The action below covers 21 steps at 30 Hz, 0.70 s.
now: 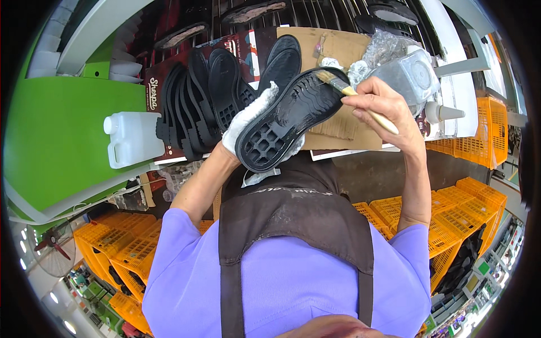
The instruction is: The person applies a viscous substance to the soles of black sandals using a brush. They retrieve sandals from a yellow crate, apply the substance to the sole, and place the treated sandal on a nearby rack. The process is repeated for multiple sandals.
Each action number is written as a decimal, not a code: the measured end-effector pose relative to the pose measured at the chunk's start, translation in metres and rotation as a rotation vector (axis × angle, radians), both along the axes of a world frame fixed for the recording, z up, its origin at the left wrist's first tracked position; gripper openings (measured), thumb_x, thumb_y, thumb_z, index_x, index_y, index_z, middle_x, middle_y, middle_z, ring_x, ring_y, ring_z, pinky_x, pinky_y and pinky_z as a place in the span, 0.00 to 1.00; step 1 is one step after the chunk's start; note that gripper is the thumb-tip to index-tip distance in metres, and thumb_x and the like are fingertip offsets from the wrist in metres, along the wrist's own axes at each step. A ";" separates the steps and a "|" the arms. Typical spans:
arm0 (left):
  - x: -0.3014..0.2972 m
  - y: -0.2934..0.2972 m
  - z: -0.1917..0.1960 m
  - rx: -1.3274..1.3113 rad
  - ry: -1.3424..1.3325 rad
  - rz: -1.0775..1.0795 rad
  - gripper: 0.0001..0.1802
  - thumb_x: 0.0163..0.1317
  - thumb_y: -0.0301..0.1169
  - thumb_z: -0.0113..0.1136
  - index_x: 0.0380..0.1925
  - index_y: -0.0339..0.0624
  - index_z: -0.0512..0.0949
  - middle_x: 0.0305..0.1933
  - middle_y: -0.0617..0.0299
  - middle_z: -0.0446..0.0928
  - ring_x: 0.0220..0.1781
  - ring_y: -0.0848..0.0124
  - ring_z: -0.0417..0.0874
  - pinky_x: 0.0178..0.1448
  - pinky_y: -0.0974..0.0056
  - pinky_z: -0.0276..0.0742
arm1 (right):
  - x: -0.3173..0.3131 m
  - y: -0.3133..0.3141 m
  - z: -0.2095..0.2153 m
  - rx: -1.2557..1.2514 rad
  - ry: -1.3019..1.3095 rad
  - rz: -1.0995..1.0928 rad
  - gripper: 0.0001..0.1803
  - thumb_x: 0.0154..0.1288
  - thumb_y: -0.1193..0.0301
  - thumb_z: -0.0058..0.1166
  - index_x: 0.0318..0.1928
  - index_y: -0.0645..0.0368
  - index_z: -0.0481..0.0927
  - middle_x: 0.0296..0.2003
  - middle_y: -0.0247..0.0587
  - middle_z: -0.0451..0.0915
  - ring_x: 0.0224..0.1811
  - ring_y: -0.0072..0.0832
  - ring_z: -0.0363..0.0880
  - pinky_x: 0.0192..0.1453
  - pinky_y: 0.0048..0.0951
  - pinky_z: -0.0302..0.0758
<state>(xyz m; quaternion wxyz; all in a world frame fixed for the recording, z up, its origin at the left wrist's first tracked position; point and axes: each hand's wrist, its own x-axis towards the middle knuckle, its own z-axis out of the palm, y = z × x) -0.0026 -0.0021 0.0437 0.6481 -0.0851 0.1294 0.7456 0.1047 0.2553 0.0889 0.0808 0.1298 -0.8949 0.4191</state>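
Observation:
My left hand [248,119], in a white glove, grips a black shoe sole [304,101] from its left side and underneath. The sole's inner face is turned up, with the square-celled heel toward me and the toe pointing far right. A paintbrush [386,122] with a pale wooden handle is pinched in the bare fingers of my right hand [390,104]. Its bristles rest on the inside of the sole near the toe. Wet-looking shine shows on the sole's ridges. Behind my left hand lie more black soles [225,81], several of them standing on edge in a row.
Cardboard [355,132] covers the bench under the sole. A clear plastic container [408,76] and crumpled plastic film [386,48] sit right of it, beside a white nozzle bottle [442,112]. A white jug [135,139] stands left. Orange crates [127,239] are stacked on both sides.

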 end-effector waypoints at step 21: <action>0.008 0.013 -0.005 -0.267 1.218 0.019 0.40 0.67 0.40 0.45 0.69 0.34 0.38 0.71 0.52 0.48 0.71 0.66 0.49 0.71 0.63 0.46 | -0.008 -0.054 -0.006 -0.445 -0.234 -0.408 0.11 0.60 0.69 0.59 0.36 0.65 0.82 0.28 0.41 0.82 0.29 0.19 0.78 0.34 0.21 0.73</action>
